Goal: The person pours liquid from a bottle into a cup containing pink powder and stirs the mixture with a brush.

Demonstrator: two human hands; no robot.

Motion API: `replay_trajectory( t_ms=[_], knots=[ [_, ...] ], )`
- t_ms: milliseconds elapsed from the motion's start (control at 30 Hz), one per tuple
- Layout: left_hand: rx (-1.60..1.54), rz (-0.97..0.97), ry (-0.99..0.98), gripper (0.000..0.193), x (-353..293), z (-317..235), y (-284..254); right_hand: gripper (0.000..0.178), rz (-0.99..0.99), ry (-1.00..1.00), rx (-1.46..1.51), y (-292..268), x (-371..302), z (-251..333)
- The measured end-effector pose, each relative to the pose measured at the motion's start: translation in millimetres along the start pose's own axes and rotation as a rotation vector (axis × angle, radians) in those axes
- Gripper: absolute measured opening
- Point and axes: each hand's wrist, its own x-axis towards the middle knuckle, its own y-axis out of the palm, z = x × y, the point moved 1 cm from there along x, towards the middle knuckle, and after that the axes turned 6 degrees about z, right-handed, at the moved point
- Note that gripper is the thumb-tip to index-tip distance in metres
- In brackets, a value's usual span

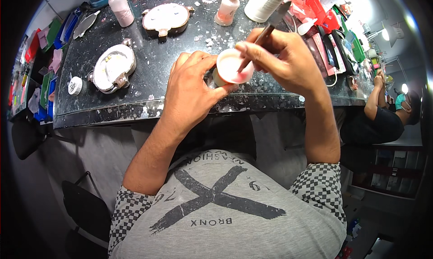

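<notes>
My left hand (191, 85) is closed around a small white cup (220, 77) at the near edge of the dark bench, its thumb and fingers on either side. Inside the cup lies a pink mixture (246, 75), deeper in colour toward the right. My right hand (288, 60) grips a dark-handled spatula (267, 33) slantwise, its lower end dipping into the pink mixture. Left of my left hand rests a metal flask half (128, 75) filled with white plaster. Another plaster-filled flask (166, 32) lies farther back.
A pale pink bottle (121, 8), a dropper-type bottle (227, 10) and a large white container (259, 6) stand at the back. A small white lidded jar (75, 85) sits at left. Coloured bins and red packets (315, 11) crowd both sides. A masked person (374, 123) works at right.
</notes>
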Motion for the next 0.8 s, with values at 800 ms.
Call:
replay_trajectory(
  t_ms=[800],
  knots=[
    [-0.006,0.017,0.000,0.048,0.2,-0.6,0.2,0.026,0.006,-0.131,0.059,4.1,-2.9,3.0]
  ],
)
